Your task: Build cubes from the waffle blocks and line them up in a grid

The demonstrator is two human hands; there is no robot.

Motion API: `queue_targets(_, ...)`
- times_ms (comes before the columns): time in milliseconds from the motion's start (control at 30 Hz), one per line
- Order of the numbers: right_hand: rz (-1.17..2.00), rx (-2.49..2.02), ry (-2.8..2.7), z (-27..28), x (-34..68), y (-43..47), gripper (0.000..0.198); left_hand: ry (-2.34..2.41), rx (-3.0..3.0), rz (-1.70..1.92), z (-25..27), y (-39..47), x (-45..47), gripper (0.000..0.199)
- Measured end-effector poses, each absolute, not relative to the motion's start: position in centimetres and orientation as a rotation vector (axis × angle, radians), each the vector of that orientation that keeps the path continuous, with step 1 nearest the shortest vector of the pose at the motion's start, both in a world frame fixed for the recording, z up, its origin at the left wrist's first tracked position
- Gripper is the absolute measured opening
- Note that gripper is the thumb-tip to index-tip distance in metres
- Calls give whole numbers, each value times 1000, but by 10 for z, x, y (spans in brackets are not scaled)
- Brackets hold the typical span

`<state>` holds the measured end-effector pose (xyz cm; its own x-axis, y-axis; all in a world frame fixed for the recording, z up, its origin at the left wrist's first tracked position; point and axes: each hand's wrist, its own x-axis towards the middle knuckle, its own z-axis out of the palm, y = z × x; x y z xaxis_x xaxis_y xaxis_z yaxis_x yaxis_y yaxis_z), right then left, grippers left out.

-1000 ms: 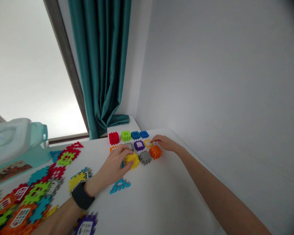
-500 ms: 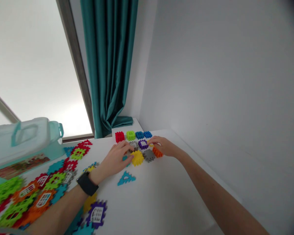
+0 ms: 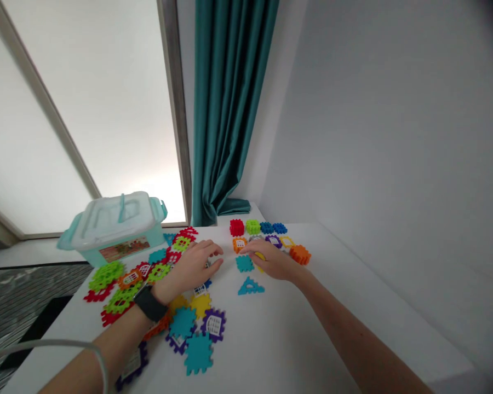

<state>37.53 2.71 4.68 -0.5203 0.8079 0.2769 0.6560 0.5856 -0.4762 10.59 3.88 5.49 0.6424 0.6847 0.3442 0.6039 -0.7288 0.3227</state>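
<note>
My left hand [image 3: 195, 268], with a black watch on its wrist, hovers over the right edge of a loose pile of gear-edged plastic tiles. Its fingers are curved and apart, with nothing seen between them. My right hand [image 3: 269, 260] reaches over the sorted tiles, fingers stretched out and open, partly covering a yellow tile [image 3: 260, 264]. Close to its fingertips are an orange window tile [image 3: 239, 244] and a turquoise square tile [image 3: 244, 264]. A turquoise triangle tile [image 3: 251, 286] lies nearer me. An orange stack [image 3: 299, 254] sits right of the hand.
Red [image 3: 237, 227], green [image 3: 252, 227] and blue stacks [image 3: 267, 227] line the back of the white table [image 3: 287, 328]. At left stands a lidded turquoise box [image 3: 119, 224]. Several mixed tiles lie in front, including a purple window tile [image 3: 213, 325]. A pale cable [image 3: 66, 343] crosses lower left.
The view has turned left. My right hand has moved left from the orange stack to over the yellow tile. My left hand has left the sorted tiles for the loose pile.
</note>
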Motion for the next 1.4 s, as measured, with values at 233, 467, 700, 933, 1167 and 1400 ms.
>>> queue_targets(233,448,-1127,-2370,23,321,19,32,1177,2672,664,46,24,53,18)
queue_targets(467,360,-1129,-2394,-5,277,16,41,1342,2594,699,24,14,30,19)
queue_targets(700,321,-1173,-2385,-6,248,11,42,1351,2642,683,12,6,32,15)
queue_targets(933,333,-1187,-2281,-20,237,-1,41,1331,2643,595,11,2,33,22)
queue_targets(1167,377,-1157,-2226,-26,238,-2,35,1316,2594,609,6,5,32,27)
queue_targets(1400,387,-1066,-2128,-29,237,0,41,1337,2573,677,7,3,31,35)
